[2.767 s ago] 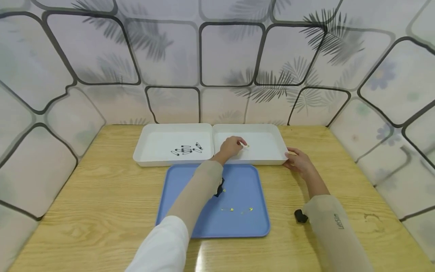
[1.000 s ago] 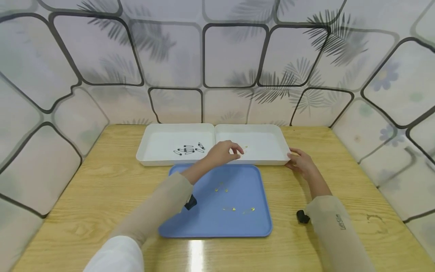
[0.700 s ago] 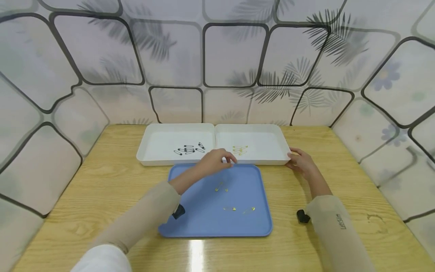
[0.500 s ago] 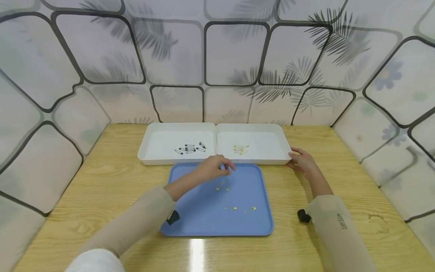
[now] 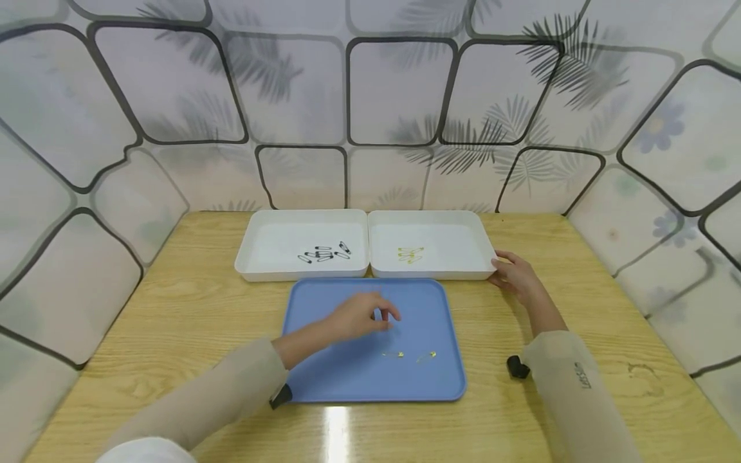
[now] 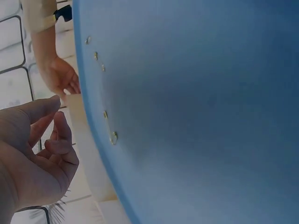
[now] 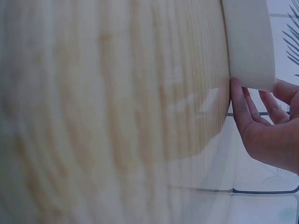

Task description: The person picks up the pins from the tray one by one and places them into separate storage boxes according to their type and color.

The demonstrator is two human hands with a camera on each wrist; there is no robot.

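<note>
My left hand [image 5: 359, 316] is over the blue tray [image 5: 451, 379], thumb and fingers loosely bent, holding nothing. Gold safety pins lie on that tray: one [image 5: 393, 354] and another [image 5: 427, 355] show in front of the hand. The left wrist view shows a gold safety pin [image 6: 110, 130] near the left hand [image 6: 39, 158]; the head view hides it behind the hand. With thumb at the rim and fingers against the outside, my right hand [image 5: 517, 278] grips the near right corner of the right white tray [image 5: 431, 275]; the right wrist view shows the hand [image 7: 266, 135] there.
Several gold safety pins [image 5: 410, 255] lie in the right white tray. The left white tray [image 5: 301, 276], touching it side by side, holds several black safety pins [image 5: 324, 253]. A patterned cloth wall [image 5: 399, 180] rises behind the wooden table [image 5: 173, 321].
My left hand moved from the right white tray back toward me over the blue tray, uncovering the gold safety pins in the white one. The right hand kept its place at the corner.
</note>
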